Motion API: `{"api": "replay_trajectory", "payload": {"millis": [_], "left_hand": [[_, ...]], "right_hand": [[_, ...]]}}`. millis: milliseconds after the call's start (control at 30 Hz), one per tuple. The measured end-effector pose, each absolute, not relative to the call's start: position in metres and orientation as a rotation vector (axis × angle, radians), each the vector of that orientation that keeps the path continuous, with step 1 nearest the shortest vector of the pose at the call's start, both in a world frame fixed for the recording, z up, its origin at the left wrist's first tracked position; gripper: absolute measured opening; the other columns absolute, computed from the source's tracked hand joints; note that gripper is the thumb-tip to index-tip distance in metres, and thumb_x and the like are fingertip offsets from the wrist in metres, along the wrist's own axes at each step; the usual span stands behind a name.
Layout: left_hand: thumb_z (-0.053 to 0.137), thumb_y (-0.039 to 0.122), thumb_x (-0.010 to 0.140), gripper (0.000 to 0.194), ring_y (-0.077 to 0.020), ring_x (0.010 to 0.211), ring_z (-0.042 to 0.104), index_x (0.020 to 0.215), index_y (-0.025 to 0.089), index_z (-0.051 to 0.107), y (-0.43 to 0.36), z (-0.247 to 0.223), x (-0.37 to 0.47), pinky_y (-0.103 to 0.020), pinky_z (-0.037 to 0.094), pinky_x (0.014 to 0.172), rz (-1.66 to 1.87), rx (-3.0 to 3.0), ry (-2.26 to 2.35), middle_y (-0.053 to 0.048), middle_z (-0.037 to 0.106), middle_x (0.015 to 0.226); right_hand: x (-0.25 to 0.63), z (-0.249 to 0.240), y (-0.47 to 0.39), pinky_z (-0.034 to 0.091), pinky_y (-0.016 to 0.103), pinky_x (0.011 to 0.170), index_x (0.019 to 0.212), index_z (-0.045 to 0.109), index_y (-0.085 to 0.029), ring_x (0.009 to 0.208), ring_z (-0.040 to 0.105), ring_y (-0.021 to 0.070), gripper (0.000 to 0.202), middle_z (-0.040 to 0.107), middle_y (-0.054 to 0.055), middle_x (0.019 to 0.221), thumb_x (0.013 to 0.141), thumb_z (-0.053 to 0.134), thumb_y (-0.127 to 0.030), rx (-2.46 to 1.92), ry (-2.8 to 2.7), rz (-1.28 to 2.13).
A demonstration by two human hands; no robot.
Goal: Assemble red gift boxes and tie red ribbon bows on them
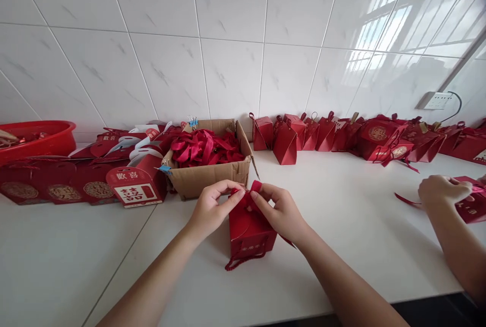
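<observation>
A red gift box (250, 236) stands on the white table in front of me, with a twisted red cord handle (245, 262) hanging at its near side. Above its top, my left hand (218, 210) pinches one part of a red ribbon (256, 186) between thumb and fingers. My right hand (281, 210) grips a loop of that same ribbon close beside it. Both hands almost meet at the ribbon's middle, where fingertips partly hide it. One ribbon tail shows beyond my right wrist.
Behind the box sits a cardboard carton (207, 177) full of red ribbons (207, 147). Red boxes (138, 185) and a red basin (41, 139) occupy the left. Finished-looking small boxes (285, 144) line the tiled wall. At right, another person's hand (440, 190) works at a red box (471, 205).
</observation>
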State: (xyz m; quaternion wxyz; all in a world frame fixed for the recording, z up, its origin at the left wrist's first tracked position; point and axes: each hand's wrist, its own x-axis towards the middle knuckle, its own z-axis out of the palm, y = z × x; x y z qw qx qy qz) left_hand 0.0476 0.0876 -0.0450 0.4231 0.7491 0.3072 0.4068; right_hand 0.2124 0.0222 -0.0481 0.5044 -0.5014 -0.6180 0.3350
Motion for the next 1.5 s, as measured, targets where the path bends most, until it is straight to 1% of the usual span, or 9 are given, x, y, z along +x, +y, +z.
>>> {"api": "replay_trajectory", "payload": {"millis": [67, 200, 500, 700, 833, 933, 1133, 1367, 1500], "left_hand": [[0.059, 0.034, 0.085, 0.017, -0.0219, 0.103, 0.062, 0.084, 0.018, 0.062, 0.086, -0.048, 0.047, -0.032, 0.047, 0.091, 1.004, 1.868, 0.742, -0.006, 0.068, 0.094], [0.056, 0.029, 0.088, 0.010, -0.0167, 0.097, 0.062, 0.085, 0.020, 0.054, 0.080, -0.053, 0.047, -0.027, 0.048, 0.086, 0.971, 1.898, 0.675, -0.002, 0.064, 0.091], [0.057, 0.021, 0.087, 0.005, -0.0098, 0.082, 0.057, 0.086, 0.021, 0.052, 0.072, -0.055, 0.054, -0.020, 0.046, 0.076, 1.112, 2.037, 0.732, 0.003, 0.059, 0.085], [0.057, 0.019, 0.086, 0.005, -0.0092, 0.081, 0.057, 0.086, 0.021, 0.052, 0.072, -0.056, 0.053, -0.020, 0.046, 0.076, 1.088, 2.053, 0.723, 0.004, 0.060, 0.086], [0.058, 0.019, 0.085, 0.006, -0.0096, 0.082, 0.057, 0.087, 0.021, 0.053, 0.073, -0.056, 0.052, -0.020, 0.046, 0.076, 1.090, 2.051, 0.721, 0.004, 0.059, 0.084], [0.059, 0.018, 0.085, 0.007, -0.0097, 0.081, 0.057, 0.086, 0.021, 0.052, 0.072, -0.055, 0.051, -0.020, 0.046, 0.076, 1.090, 2.033, 0.716, 0.004, 0.059, 0.084], [0.058, 0.018, 0.085, 0.006, -0.0098, 0.082, 0.058, 0.085, 0.021, 0.053, 0.069, -0.053, 0.052, -0.020, 0.047, 0.076, 1.074, 2.023, 0.733, 0.004, 0.060, 0.085], [0.059, 0.019, 0.085, 0.006, -0.0101, 0.079, 0.058, 0.084, 0.021, 0.053, 0.070, -0.051, 0.054, -0.021, 0.047, 0.074, 1.044, 1.989, 0.754, 0.004, 0.060, 0.083], [0.058, 0.016, 0.084, 0.009, -0.0126, 0.086, 0.058, 0.089, 0.021, 0.053, 0.070, -0.051, 0.049, -0.025, 0.047, 0.080, 0.977, 2.052, 0.713, 0.002, 0.061, 0.089]], "right_hand": [[0.211, -0.049, 0.021, 0.044, 0.026, 0.060, 0.089, 0.051, -0.020, 0.067, 0.063, 0.0166, 0.014, 0.069, 0.002, 0.071, 0.089, 0.051, -0.033, -1.219, -1.459, 0.786], [0.209, -0.051, 0.021, 0.042, 0.026, 0.055, 0.090, 0.038, -0.023, 0.060, 0.060, 0.0158, 0.019, 0.070, 0.000, 0.068, 0.086, 0.054, -0.032, -1.264, -1.426, 0.742], [0.208, -0.053, 0.021, 0.043, 0.024, 0.055, 0.086, 0.032, -0.025, 0.054, 0.053, 0.0122, 0.031, 0.065, -0.006, 0.063, 0.081, 0.062, -0.032, -1.283, -1.324, 0.694], [0.211, -0.046, 0.017, 0.048, 0.027, 0.063, 0.091, 0.059, -0.022, 0.067, 0.060, 0.0145, 0.008, 0.069, 0.000, 0.073, 0.084, 0.059, -0.026, -1.323, -1.496, 0.578], [0.216, -0.038, 0.011, 0.050, 0.029, 0.071, 0.098, 0.071, -0.025, 0.079, 0.062, 0.0162, 0.017, 0.069, 0.003, 0.088, 0.087, 0.058, -0.028, -1.333, -1.709, 0.526], [0.221, -0.038, 0.009, 0.052, 0.031, 0.078, 0.108, 0.070, -0.027, 0.089, 0.061, 0.0177, 0.026, 0.065, 0.004, 0.099, 0.083, 0.065, -0.032, -1.321, -1.811, 0.531], [0.224, -0.042, 0.010, 0.045, 0.042, 0.093, 0.105, 0.070, -0.029, 0.109, 0.053, 0.0242, 0.023, 0.055, 0.008, 0.112, 0.084, 0.063, -0.026, -1.413, -1.876, 0.249], [0.216, -0.035, 0.006, 0.032, 0.047, 0.094, 0.104, 0.061, -0.027, 0.088, 0.062, 0.0179, 0.026, 0.071, -0.001, 0.096, 0.084, 0.055, -0.011, -1.448, -1.942, 0.231], [0.212, -0.039, 0.007, 0.035, 0.044, 0.090, 0.101, 0.059, -0.026, 0.089, 0.062, 0.0190, 0.029, 0.071, -0.001, 0.098, 0.081, 0.051, -0.007, -1.445, -1.887, 0.269]]}}
